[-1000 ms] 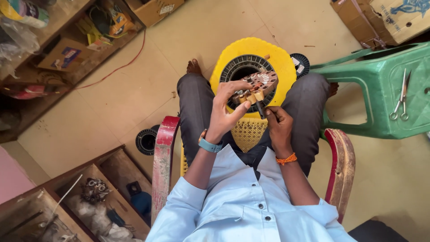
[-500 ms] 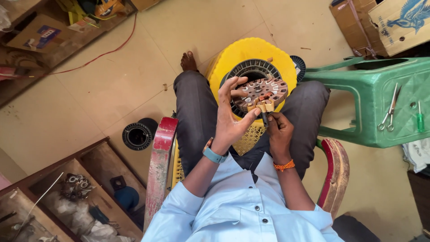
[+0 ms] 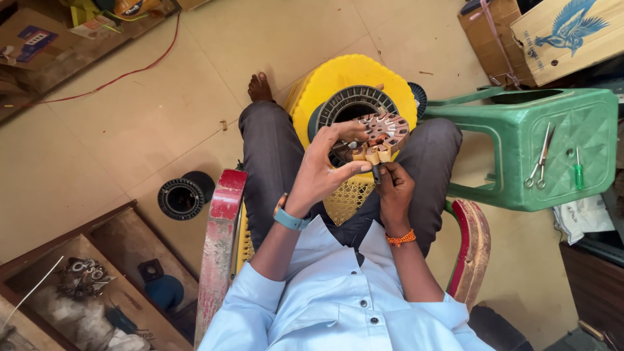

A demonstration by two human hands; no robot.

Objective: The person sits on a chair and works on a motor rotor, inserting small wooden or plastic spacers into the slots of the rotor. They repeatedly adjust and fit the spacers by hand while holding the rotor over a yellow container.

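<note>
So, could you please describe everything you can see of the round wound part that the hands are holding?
The round wound part is a ring of radial poles wrapped in copper-coloured wire, with pale insulation at the tips. It is held tilted above the lap, in front of a yellow stool. The left hand cups its near edge; the right hand touches its lower rim with a small dark tool.

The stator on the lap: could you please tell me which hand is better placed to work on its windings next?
Probably the right hand: it holds a thin tool at the rim of the stator, while the left hand is occupied gripping it.
</note>
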